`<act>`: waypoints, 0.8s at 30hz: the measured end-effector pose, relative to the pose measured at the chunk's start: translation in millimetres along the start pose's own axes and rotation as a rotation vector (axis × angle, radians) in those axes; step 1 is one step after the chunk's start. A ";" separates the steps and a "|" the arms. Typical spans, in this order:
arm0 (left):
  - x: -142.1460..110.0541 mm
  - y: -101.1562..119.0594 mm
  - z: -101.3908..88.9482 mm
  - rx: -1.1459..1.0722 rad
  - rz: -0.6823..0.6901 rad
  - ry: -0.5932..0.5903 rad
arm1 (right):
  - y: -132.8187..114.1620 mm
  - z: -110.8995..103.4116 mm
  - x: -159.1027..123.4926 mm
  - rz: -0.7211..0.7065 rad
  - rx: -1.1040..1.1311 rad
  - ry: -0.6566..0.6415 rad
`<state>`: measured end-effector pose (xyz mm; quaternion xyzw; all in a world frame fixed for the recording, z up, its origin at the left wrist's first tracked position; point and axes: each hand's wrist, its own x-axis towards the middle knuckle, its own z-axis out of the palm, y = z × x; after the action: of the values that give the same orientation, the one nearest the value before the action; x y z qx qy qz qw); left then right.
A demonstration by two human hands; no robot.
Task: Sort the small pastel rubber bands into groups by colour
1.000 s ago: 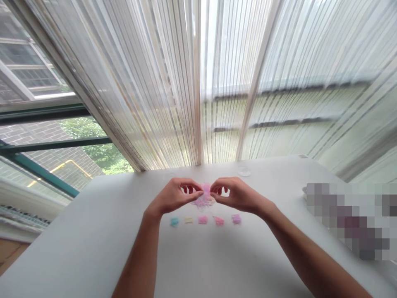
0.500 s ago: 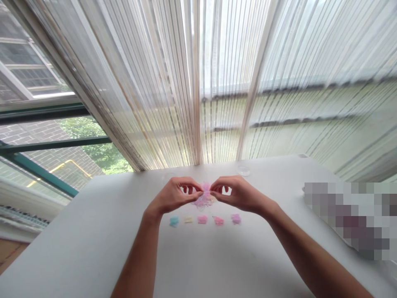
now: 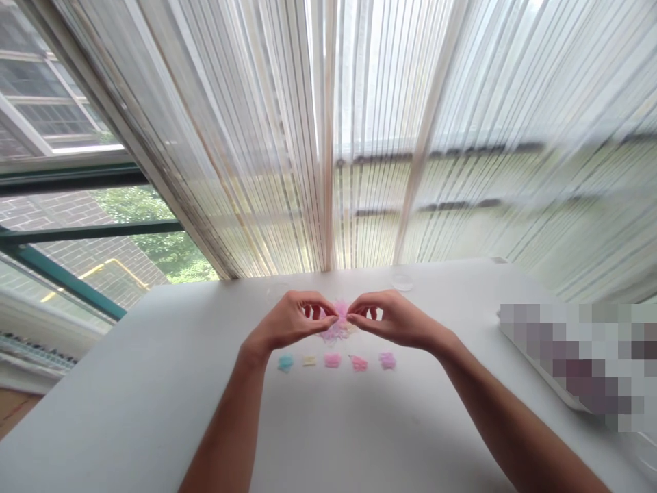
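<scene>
My left hand [image 3: 287, 323] and my right hand [image 3: 397, 320] face each other above the middle of a white table, fingertips a small gap apart. Thumb and fingers are pinched together on both; whatever lies in the pinches is too small to make out. Just behind and below the fingertips is a loose heap of thin pastel pieces [image 3: 335, 335], mostly pink and lilac, partly hidden by the hands. Nearer to me runs a row of little colour-sorted clusters: teal [image 3: 285, 363], pale yellow [image 3: 308, 361], pink [image 3: 332, 360], coral pink [image 3: 358, 363] and purple [image 3: 387, 361].
Toward the far edge of the white table [image 3: 154, 383] lie a clear round dish or lid [image 3: 402, 281] and a fainter clear one [image 3: 278, 292]. A pixelated object sits at the right on a white base [image 3: 544, 373]. Striped sheer curtains [image 3: 328, 137] hang behind the table.
My hands hold nearly the same pinched pose, with the fingertips slightly shifted. The view has tilted a little; the clusters and heap stay in place on the table.
</scene>
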<state>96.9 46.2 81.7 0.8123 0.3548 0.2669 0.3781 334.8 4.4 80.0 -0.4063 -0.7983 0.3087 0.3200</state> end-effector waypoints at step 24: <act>1.4 -2.7 6.0 0.037 0.006 -0.042 | 0.4 -0.3 0.5 0.072 -0.023 -0.066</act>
<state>100.9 45.9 76.3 0.8256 0.3495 0.2444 0.3696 334.9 5.1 80.0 -0.4281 -0.7967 0.3240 0.2775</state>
